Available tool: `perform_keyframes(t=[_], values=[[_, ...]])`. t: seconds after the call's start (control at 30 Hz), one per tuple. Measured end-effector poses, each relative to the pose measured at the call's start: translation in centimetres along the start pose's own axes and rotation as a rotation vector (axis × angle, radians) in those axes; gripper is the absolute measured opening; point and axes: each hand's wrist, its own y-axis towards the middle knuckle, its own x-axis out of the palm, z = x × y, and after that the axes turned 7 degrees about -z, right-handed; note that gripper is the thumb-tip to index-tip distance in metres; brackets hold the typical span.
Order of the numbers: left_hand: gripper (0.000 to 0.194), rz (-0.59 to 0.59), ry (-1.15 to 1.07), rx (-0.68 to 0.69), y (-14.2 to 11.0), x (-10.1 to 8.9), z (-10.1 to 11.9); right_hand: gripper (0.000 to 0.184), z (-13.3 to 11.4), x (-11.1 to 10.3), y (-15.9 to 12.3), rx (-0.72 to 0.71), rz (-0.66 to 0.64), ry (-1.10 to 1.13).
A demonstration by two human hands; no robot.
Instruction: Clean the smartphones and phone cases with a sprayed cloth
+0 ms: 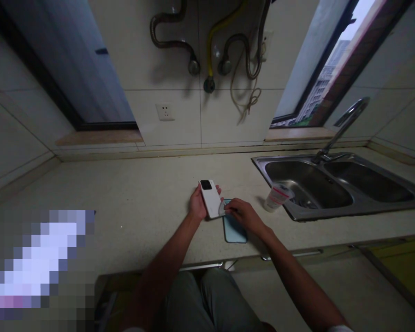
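Observation:
My left hand point(197, 204) is wrapped round a white smartphone point(211, 199), its back and dark camera block facing up. The phone is held tilted just above the countertop. At its lower right edge, the fingers of my right hand point(241, 213) are pinched together. A small thin greyish, see-through piece point(222, 209) shows between those fingertips and the phone; its kind is unclear. Under my right hand lies a light blue, dark-edged flat phone-shaped thing point(235, 230) on the counter, partly covered by the hand.
A pale countertop point(152, 193) runs along the tiled wall. To the right, a clear plastic cup point(277, 198) with red marking leans beside the steel double sink point(307, 216) and its faucet point(346, 117). Hoses and a wall socket point(165, 112) are behind. A pixelated patch hides the lower left.

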Motion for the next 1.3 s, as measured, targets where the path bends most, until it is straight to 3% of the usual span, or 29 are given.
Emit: perform_keyframes(t=[0.13,0.2,0.3,0.4,0.5,0.57,0.67,0.77,0.9,1.03,1.13,1.3], values=[[0.03,-0.018,0.06,0.021,0.1,-0.1,-0.7,0.021,-0.7,-0.3,-0.4,0.168,0.144,0.253],[0.034,-0.052,0.098,0.025,0.2,-0.2,-1.1,0.026,-1.2,-0.6,-0.1,0.221,0.199,0.405],[0.041,-0.079,0.167,-0.04,0.1,-0.4,-1.3,0.031,-1.9,-1.0,0.8,0.235,0.292,0.562],[0.032,-0.018,0.22,-0.039,0.0,-0.4,-1.1,0.033,-2.3,-1.3,2.0,0.241,0.385,0.63],[0.018,0.069,0.185,-0.054,0.0,-0.1,-0.8,0.034,-2.6,-1.2,2.8,0.241,0.394,0.656],[0.02,0.038,0.122,-0.126,-0.1,0.2,-0.6,0.034,-2.5,-0.9,3.2,0.244,0.359,0.655],[0.04,-0.05,0.032,-0.152,-0.1,0.5,-0.5,0.032,-1.8,-0.6,3.8,0.228,0.362,0.525],[0.063,-0.1,-0.012,-0.165,-0.3,0.6,-0.6,0.024,-0.9,-0.2,5.0,0.17,0.366,0.183],[0.079,-0.102,-0.021,-0.17,-0.4,0.8,-1.0,0.019,-1.0,0.9,7.2,0.148,0.179,-0.236],[0.084,-0.095,-0.039,-0.151,-0.2,0.8,-1.1,0.026,-2.4,2.5,8.2,0.084,-0.037,-0.414],[0.088,-0.093,-0.055,-0.12,0.0,0.5,-0.9,0.031,-2.9,3.6,6.7,-0.05,-0.109,-0.463],[0.077,-0.089,-0.038,-0.077,-0.2,0.2,-0.7,0.048,-2.3,4.1,1.4,-0.293,-0.167,-0.485]])
